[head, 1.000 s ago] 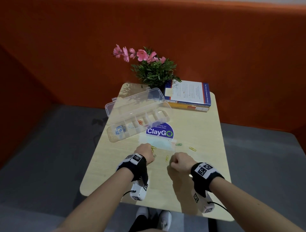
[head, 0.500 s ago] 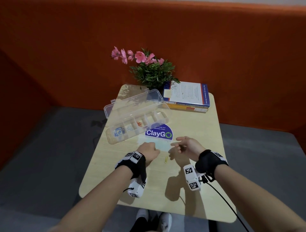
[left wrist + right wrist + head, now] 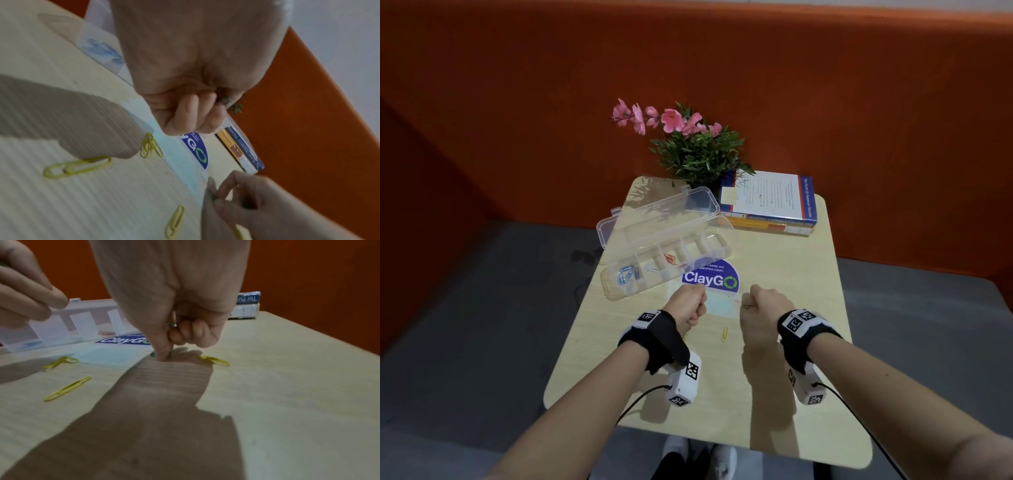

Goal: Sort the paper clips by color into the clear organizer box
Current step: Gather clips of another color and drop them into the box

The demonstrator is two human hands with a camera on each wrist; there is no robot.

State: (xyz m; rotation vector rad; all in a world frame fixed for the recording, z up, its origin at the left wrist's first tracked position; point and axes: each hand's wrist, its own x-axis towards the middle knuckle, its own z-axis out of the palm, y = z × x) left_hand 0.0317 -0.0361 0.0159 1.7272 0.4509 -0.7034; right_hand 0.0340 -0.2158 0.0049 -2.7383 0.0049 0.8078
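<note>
The clear organizer box lies open at the table's left, with blue clips in its end compartment and red ones two compartments along. My left hand is a fist just in front of it; a bit of green clip shows between its curled fingers. My right hand is curled low over the table, its thumb and fingertip pinching a green clip at the sticker's edge, and another green piece is tucked in its fingers. Several yellow clips lie loose on the table.
A round blue ClayGo sticker lies between box and hands. A stack of books and a potted plant with pink flowers stand at the far edge. Orange walls surround the small table.
My right hand, raised with its fingers spread half a second ago, has turned knuckles up and dropped onto the table by the sticker. My left hand has edged forward, still a fist.
</note>
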